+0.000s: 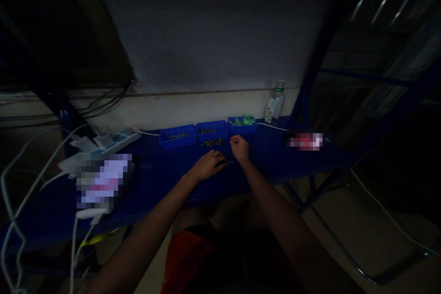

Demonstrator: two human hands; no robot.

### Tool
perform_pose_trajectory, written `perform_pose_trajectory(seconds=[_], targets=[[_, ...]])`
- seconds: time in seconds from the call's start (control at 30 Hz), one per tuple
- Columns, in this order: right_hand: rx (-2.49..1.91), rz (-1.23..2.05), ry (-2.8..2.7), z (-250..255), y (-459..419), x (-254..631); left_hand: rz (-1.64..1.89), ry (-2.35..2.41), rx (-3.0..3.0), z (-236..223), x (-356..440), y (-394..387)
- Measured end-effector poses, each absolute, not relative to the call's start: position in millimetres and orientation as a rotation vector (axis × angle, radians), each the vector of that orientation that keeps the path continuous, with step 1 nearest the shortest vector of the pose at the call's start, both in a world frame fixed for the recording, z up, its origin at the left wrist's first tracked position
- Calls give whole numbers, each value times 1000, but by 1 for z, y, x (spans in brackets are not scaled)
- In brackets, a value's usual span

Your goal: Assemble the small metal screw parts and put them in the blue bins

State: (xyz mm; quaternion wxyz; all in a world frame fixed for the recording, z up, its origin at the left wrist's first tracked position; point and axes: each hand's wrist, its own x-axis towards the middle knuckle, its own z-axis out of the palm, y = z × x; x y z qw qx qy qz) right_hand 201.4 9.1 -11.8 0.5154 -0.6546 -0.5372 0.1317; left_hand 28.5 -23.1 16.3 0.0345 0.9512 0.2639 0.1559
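My left hand [207, 165] hovers low over the blue table, fingers bent and drawn together. From its fingertips a thin, pale metal pin [230, 161] points right. My right hand [240, 148] is closed in a pinch just in front of the right-hand bin; anything between its fingertips is too small and dark to make out. Beyond the hands, a small pile of brassy metal pieces [212, 142] lies in front of the middle blue bin [212, 136], which holds similar pieces. The left blue bin [177, 141] contains thin metal pins. Crumpled green plastic [247, 120] fills the right blue bin [243, 128].
A clear bottle [274, 104] stands at the back right against the wall. On the left are a white power strip [119, 141], loose white cables [44, 170] and a blurred-out item [103, 181]. Another blurred item [306, 141] lies right. The blue table [155, 179] has a near edge before my lap.
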Motion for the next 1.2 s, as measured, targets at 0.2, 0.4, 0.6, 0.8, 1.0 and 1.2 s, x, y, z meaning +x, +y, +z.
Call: perform_pose_trajectory(seconds=[0.2, 0.4, 0.6, 0.8, 1.0, 1.2], targets=[[-1556, 353, -1277, -9, 8, 202, 527, 803, 2838, 9, 37, -17], [-1516, 367, -1408, -12, 6, 199, 650, 936, 2750, 5, 25, -7], [-1318, 316, -1813, -12, -2, 186, 852, 1164, 2552, 1, 7, 6], [-1273, 256, -1992, -10, -8, 181, 928, 1160, 2496, 6, 5, 5], [-1291, 203, -2052, -7, -10, 179, 973, 1180, 2452, 11, 4, 3], [-1277, 165, -2031, -9, -7, 180, 993, 1098, 2415, 13, 6, 0]])
